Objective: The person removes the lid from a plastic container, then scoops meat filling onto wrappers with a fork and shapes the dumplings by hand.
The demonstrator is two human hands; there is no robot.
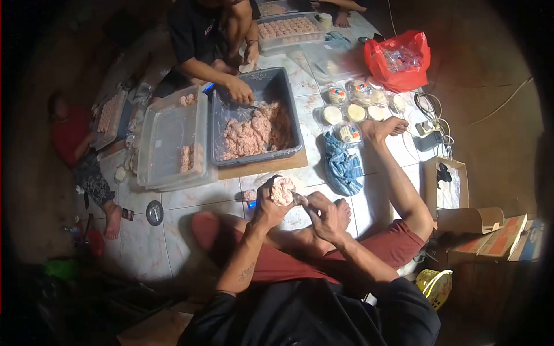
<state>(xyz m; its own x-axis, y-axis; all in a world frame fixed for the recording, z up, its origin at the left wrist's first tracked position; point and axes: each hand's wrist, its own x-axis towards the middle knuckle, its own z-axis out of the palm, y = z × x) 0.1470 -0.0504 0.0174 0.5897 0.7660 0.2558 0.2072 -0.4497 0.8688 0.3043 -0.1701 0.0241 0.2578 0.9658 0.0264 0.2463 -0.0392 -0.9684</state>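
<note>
My left hand is closed around a dumpling, its pale pink minced filling facing up. In my right hand is a small spreading tool, whose end touches the dumpling's side; its exact shape is partly hidden by my fingers. Just beyond my hands stands a grey tub with a large mound of minced meat. A small lump of filling lies on the floor left of my left hand, close to a blue object.
A co-worker's hand reaches into the tub. Left of it is a clear plastic box with several dumplings. Packs of round wrappers, a blue cloth and a red plastic bag lie to the right. Another person sits far left.
</note>
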